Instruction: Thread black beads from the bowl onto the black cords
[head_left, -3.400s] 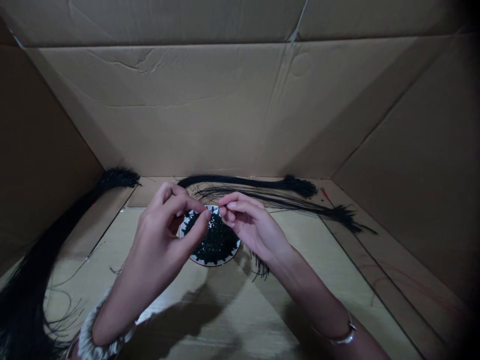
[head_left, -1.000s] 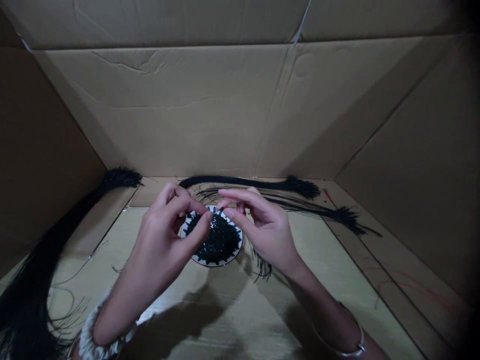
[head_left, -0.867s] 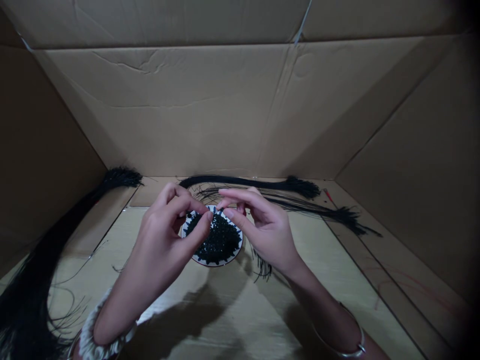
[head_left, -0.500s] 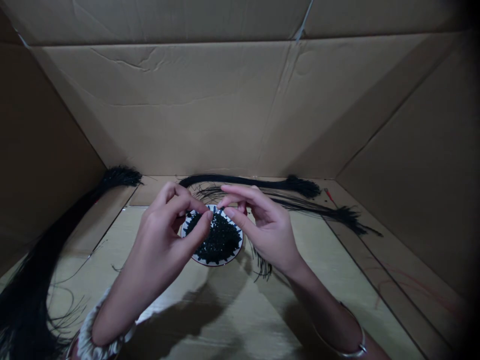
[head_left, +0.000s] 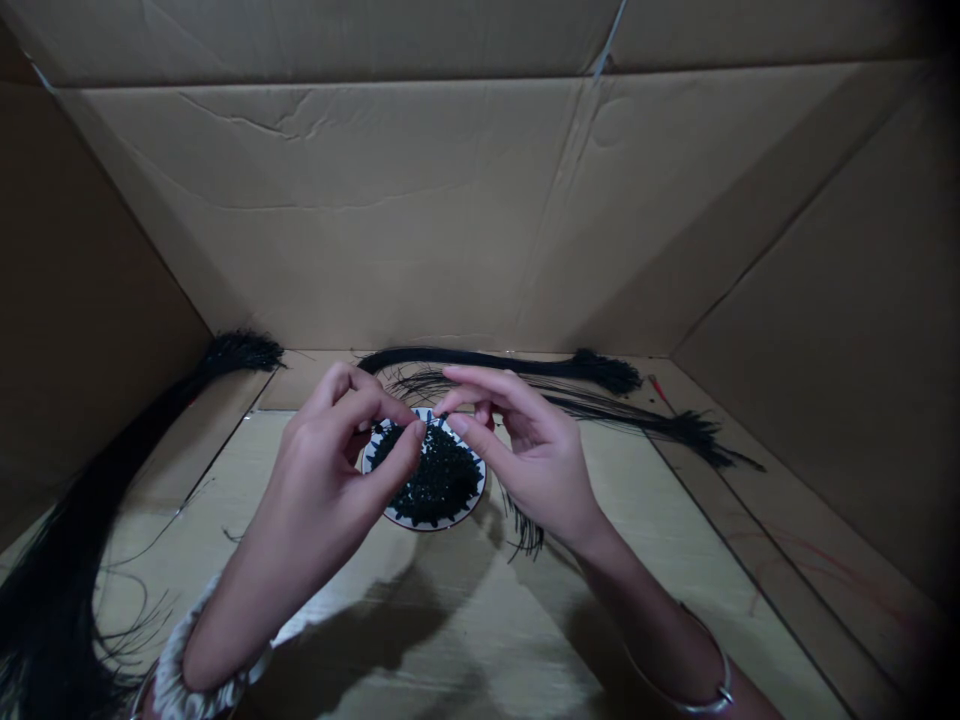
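Note:
My left hand [head_left: 341, 440] is closed in a pinch, thumb against index finger, above a small patterned plate. Facing it, my right hand [head_left: 517, 445] also pinches, its fingertips close to the left ones. Whatever lies between the fingertips is too small and dark to make out. Under the hands sits the white and blue plate [head_left: 424, 524], heaped with small black bead-like pieces [head_left: 439, 475]. Short black strands [head_left: 527, 530] stick out below my right hand on the table; their other ends are hidden behind it.
A long black bundle of strands [head_left: 97, 500] runs down the left side. Two more bundles, one along the back [head_left: 510, 362] and one behind my right hand [head_left: 675, 428], lie farther off. Cardboard walls [head_left: 360, 220] enclose the table [head_left: 480, 640]. A small red-ended item [head_left: 658, 390] lies back right.

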